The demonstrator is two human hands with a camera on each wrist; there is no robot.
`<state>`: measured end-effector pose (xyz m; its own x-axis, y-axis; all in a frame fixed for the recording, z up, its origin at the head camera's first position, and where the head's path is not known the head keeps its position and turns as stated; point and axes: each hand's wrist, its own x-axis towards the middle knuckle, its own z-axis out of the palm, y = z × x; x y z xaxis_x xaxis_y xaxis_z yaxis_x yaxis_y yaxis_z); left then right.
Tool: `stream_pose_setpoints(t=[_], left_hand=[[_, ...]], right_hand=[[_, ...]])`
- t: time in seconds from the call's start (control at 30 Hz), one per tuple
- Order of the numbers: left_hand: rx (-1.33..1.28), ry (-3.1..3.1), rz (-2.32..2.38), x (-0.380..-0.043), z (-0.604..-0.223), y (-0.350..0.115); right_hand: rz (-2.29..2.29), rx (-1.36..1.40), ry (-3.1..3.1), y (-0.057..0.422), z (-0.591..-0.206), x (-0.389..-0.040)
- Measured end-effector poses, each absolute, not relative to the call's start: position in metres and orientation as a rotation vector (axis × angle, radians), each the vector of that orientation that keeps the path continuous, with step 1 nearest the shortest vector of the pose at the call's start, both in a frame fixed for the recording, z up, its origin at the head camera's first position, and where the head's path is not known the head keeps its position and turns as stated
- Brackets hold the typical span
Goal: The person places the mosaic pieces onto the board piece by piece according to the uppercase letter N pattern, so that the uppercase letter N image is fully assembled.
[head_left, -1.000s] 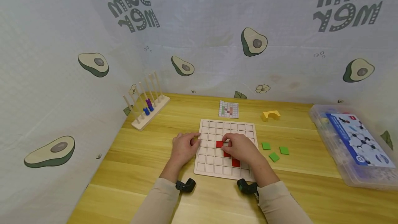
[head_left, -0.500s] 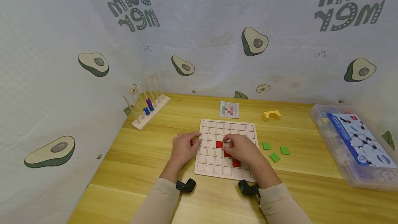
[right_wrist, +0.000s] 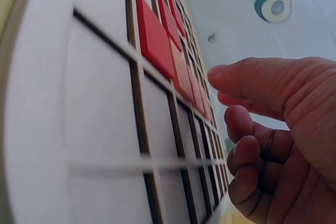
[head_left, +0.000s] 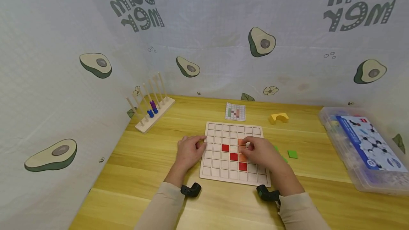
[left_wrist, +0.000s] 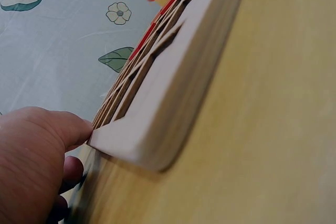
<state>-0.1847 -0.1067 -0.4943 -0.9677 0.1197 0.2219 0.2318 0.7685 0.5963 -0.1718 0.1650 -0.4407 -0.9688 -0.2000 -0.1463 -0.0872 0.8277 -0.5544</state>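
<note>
In the head view my left hand rests at the left edge of the wooden grid board, a finger and the thumb touching its rim. The left wrist view shows one fingertip at the board's corner. My right hand is over the board's right half, thumb and forefinger apart above orange tiles, which it partly hides. No tile shows between its fingers in the right wrist view. Three red tiles lie in squares on a diagonal, left of and below the orange ones.
Green tiles lie right of the board, some partly behind my right hand. Behind the board are a printed pattern card and a yellow arch block. A peg stand is at left, a clear plastic box at right.
My right hand has moved right from beside the red tiles, uncovering the middle red tile; orange tiles now show by its fingers. My left hand has stayed put.
</note>
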Motion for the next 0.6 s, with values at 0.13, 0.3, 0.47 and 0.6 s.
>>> stream_pose_setpoints(t=[0.13,0.3,0.47,0.6], left_hand=[[-0.283,-2.792,-0.978,-0.184,-0.494,-0.107],[-0.286,-2.793,-0.967,-0.184,-0.494,-0.107],[-0.285,-2.793,-0.975,-0.184,-0.493,-0.107],[-0.284,-2.793,-0.973,-0.184,-0.493,-0.107]], right_hand=[[-0.835,-0.131,2.788,0.181,-0.441,-0.169],[-0.844,-0.096,2.782,0.202,-0.441,-0.165],[-0.81,-0.098,2.797,0.223,-0.441,-0.161],[-0.776,-0.123,2.828,0.239,-0.442,-0.159]])
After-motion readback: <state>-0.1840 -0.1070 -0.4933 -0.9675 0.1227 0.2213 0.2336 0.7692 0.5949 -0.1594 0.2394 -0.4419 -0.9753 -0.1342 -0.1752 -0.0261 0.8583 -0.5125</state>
